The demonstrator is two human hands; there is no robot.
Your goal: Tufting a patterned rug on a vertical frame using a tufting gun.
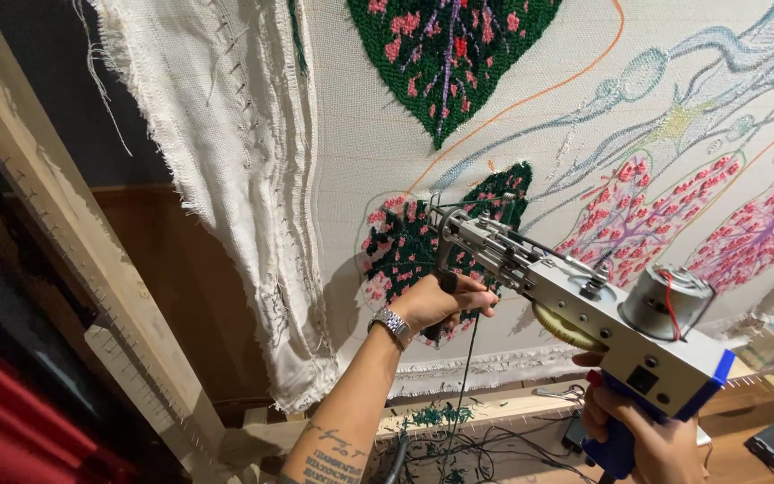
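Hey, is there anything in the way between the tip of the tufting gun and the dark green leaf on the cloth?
Nothing visible. The tufting gun has its tip right at the half-filled leaf on the stretched cloth. The left hand grips the front handle below the tip, the right hand the blue rear grip.

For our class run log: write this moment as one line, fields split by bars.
left hand: grips front handle of tufting gun | right hand: holds blue rear grip | gun tip: against stretched cloth at half-tufted leaf | green yarn: hangs below
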